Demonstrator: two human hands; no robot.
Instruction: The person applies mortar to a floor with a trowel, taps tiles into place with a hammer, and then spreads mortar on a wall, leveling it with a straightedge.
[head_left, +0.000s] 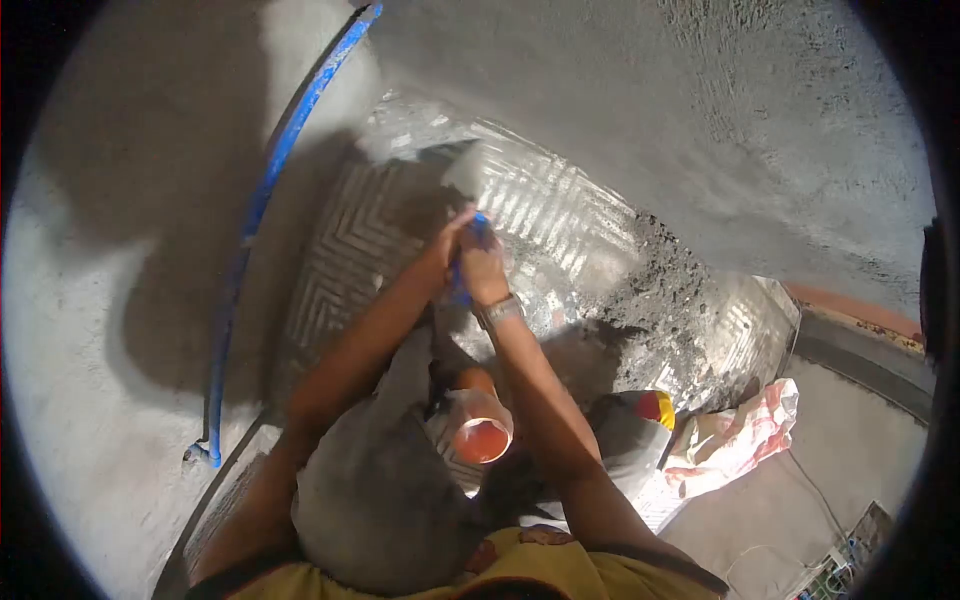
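Both hands are closed together around a blue object (459, 280) low over the ribbed floor. Its blue shows below the fingers and at the tip between them; I cannot tell what it is. My left hand (447, 245) wraps it from the left. My right hand (484, 268), with a metal-banded watch (498, 312) at the wrist, closes over it from the right. Between my knees stands an orange, round-mouthed pipe or cup (481, 441) with a whitish crust on its rim.
A blue pipe (262, 195) runs up the left plastered wall. Loose grey mortar rubble (668, 285) lies along the right wall's foot. At right are a crumpled white-and-red sack (745, 440), a red-and-yellow item (656, 408) by my leg, and wires (838, 572).
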